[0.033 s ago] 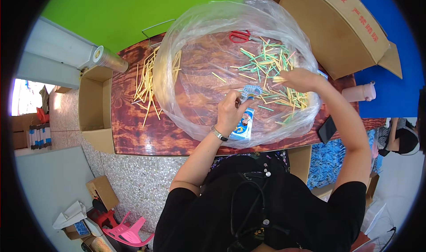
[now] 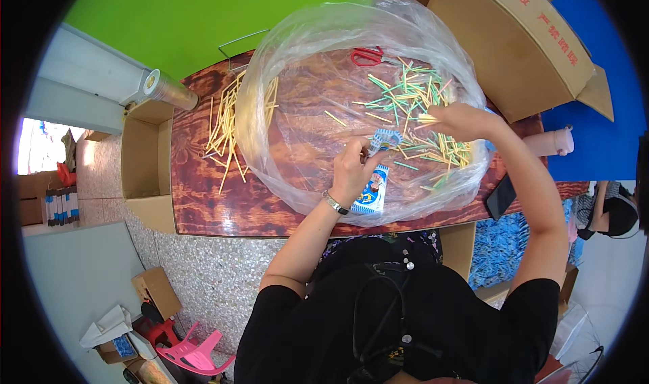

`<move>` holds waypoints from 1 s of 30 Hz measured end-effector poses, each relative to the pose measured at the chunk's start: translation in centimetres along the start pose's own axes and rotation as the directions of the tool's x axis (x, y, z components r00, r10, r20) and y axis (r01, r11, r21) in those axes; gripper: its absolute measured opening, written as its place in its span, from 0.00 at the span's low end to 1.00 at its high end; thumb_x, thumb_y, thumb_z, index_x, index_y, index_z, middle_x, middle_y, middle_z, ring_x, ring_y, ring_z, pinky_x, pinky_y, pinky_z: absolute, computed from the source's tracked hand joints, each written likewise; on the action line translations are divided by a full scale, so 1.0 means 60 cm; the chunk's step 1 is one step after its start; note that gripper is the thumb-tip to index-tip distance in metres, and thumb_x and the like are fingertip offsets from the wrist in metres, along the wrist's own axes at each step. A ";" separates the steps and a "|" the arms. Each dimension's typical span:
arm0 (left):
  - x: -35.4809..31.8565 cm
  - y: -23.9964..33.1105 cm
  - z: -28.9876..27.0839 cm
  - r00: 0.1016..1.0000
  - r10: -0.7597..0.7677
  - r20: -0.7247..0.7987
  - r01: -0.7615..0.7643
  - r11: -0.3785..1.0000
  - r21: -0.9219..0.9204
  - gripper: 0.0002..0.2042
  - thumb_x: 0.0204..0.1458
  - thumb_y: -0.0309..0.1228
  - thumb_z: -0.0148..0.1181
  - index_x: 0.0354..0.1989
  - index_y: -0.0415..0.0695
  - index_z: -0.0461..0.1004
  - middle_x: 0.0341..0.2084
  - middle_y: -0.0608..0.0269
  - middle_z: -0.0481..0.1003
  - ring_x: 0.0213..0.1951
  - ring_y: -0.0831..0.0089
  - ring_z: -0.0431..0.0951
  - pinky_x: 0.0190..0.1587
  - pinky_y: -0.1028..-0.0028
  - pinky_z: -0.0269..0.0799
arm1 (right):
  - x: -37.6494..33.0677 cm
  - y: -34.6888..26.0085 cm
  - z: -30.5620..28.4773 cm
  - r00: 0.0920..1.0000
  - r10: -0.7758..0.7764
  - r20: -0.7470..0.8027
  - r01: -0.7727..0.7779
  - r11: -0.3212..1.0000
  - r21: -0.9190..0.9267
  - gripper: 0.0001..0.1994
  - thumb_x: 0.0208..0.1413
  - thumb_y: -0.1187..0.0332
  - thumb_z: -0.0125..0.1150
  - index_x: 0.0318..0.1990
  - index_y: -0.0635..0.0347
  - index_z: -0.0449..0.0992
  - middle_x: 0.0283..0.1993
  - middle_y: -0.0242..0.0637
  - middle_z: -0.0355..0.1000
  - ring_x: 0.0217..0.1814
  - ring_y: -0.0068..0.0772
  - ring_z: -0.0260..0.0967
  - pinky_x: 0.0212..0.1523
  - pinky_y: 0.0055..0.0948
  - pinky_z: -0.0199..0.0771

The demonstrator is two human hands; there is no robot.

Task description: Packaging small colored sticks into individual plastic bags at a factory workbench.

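Note:
My left hand is closed on a small blue-and-white packet, its thumb lying across the front. A printed blue-and-white part shows below the thumb; I cannot tell whether it is the same packet or a second one. Pinched in my right hand are a few short, thin yellow sticks. That hand is above a loose heap of yellow and green sticks inside a large clear plastic bag, which lies spread open on the table. More sticks lie just below this hand.
On the dark red wood-grain table, longer yellow sticks lie at the left. Red-handled scissors rest at the back. Cardboard boxes stand on both sides. A phone and a pink bottle are at the right.

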State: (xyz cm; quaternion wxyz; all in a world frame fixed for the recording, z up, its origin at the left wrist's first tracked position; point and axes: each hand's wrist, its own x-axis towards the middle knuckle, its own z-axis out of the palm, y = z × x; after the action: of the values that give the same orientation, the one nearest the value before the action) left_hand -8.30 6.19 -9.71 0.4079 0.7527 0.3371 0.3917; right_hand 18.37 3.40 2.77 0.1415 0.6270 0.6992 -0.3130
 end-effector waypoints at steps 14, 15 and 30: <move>0.027 0.037 0.005 0.983 0.056 -0.173 -0.038 0.993 0.108 0.17 0.42 0.30 0.73 0.36 0.40 0.71 0.20 0.63 0.73 0.20 0.74 0.74 0.23 0.76 0.70 | -0.029 -0.139 -0.006 0.817 -0.058 -0.573 -0.136 0.948 -0.289 0.07 0.51 0.76 0.51 0.36 0.65 0.61 0.35 0.53 0.69 0.29 0.56 0.74 0.27 0.45 0.76; 0.028 0.039 0.005 0.982 0.048 -0.183 -0.028 0.993 0.111 0.17 0.42 0.30 0.73 0.35 0.40 0.71 0.19 0.63 0.72 0.20 0.74 0.74 0.22 0.75 0.70 | -0.027 -0.145 0.000 0.814 -0.055 -0.578 -0.152 0.941 -0.303 0.07 0.51 0.76 0.51 0.36 0.65 0.61 0.34 0.52 0.68 0.28 0.54 0.74 0.25 0.44 0.76; 0.026 0.039 -0.003 0.971 0.068 -0.230 -0.043 0.993 0.114 0.16 0.42 0.27 0.73 0.34 0.42 0.70 0.18 0.65 0.69 0.19 0.73 0.70 0.21 0.74 0.68 | -0.034 -0.164 -0.012 0.809 -0.084 -0.581 -0.146 0.930 -0.338 0.06 0.52 0.75 0.50 0.36 0.64 0.61 0.33 0.49 0.67 0.26 0.52 0.74 0.22 0.43 0.75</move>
State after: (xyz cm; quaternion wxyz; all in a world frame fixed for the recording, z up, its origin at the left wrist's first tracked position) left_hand -7.26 6.49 -7.11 0.3130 0.7314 0.3821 0.4701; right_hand 9.34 2.06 7.06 0.0388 0.6665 0.7437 0.0344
